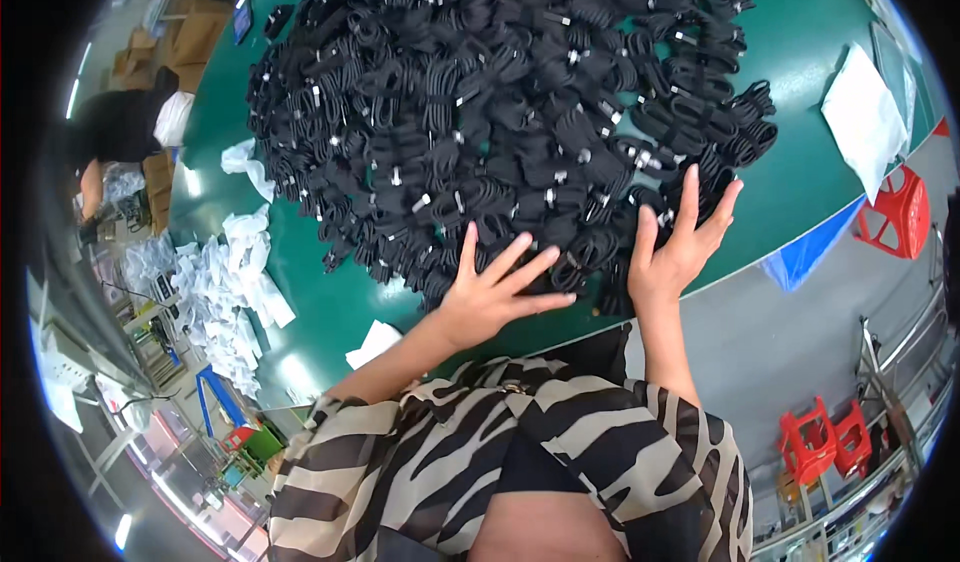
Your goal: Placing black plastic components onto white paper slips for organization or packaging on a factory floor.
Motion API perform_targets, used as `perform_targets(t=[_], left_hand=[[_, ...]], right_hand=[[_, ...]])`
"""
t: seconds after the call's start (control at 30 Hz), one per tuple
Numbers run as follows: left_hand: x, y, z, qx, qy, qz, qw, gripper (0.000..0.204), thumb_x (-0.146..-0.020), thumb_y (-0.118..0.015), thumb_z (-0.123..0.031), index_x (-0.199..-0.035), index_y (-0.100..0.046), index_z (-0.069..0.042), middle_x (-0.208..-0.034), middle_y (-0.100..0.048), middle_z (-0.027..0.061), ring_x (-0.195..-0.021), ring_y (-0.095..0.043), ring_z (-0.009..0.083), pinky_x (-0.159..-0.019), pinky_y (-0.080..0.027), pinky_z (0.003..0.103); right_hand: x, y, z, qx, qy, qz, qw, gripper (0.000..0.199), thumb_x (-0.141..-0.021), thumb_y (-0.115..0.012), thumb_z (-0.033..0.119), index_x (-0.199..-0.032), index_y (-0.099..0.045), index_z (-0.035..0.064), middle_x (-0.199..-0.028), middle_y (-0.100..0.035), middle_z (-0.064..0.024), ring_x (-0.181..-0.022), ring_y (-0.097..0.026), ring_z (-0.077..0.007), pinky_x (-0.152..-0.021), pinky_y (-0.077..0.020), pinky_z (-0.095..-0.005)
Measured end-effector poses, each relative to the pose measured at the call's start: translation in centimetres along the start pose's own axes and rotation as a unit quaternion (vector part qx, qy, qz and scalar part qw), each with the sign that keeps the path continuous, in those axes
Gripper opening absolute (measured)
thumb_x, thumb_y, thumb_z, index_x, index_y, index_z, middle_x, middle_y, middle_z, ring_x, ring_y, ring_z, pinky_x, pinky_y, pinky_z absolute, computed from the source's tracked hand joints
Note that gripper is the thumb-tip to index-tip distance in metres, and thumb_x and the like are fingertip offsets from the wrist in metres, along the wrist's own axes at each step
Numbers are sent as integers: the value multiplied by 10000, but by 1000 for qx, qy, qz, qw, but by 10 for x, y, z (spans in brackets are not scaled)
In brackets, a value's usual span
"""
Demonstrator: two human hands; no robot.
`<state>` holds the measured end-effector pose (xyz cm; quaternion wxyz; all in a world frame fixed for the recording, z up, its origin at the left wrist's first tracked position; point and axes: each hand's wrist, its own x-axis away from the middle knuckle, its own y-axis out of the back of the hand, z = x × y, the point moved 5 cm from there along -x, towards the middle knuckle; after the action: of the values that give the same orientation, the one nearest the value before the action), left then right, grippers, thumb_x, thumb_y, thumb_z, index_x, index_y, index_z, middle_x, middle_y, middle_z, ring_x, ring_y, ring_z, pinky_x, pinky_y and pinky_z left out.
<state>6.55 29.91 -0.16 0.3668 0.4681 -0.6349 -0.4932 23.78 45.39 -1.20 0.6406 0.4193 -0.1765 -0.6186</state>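
Observation:
A wide heap of black coiled cables (440, 102), each bundled and with shiny metal connector ends, covers much of the green table (800, 22). My left hand (490, 292) lies over the heap's near edge, its fingers spread. To its right, my right hand (675, 247) rests against the near right edge of the heap with the thumb and fingers apart. Neither hand is closed around a cable. Whatever lies beneath the palms is hidden.
Crumpled white plastic bags (225, 292) hang over the table's left edge. A white sheet (862, 112) lies at the right edge, near a blue sheet (812, 252). Red stools (895, 217) stand on the grey floor. Another person (120, 122) bends at the far left.

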Motion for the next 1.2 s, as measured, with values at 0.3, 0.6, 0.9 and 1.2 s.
perform_targets(t=[0.3,0.6,0.9,1.2], left_hand=[[50,46,-8,430,-41,-9,902,485,-807,-783,-142,-1280,-682,-109,-1290,-642,142,-1107,-662,315,-916,-553,396],[298,-138,-82,761,166,215,589,504,-1091,-393,-359,-1486,-472,-56,-1540,-458,138,-1440,-405,293,-1205,-262,393],[384,-61,-56,680,584,17,443,297,-1031,-551,-182,-1203,-677,25,-1151,-714,109,-1131,-634,221,-1008,-471,357],[379,-153,4,240,604,-70,757,497,-928,-691,-161,-1385,-538,-40,-1385,-542,222,-1286,-508,408,-1028,-451,470]], right_hand=[[20,18,11,-9,-4,-90,996,420,-913,-673,130,-1315,-628,20,-1429,-475,-213,-1294,-458,-338,-1081,-365,-437],[19,7,64,-75,315,213,922,484,-653,-781,45,-1126,-733,136,-1247,-642,-89,-1165,-572,-347,-952,-437,-444],[14,-1,69,-79,365,272,887,553,-684,-676,38,-1236,-673,67,-1280,-591,-155,-1171,-543,-403,-991,-444,-498],[38,-2,30,-133,289,184,930,443,-919,-640,199,-1276,-593,-59,-1159,-561,-219,-1066,-546,-393,-983,-431,-481]])
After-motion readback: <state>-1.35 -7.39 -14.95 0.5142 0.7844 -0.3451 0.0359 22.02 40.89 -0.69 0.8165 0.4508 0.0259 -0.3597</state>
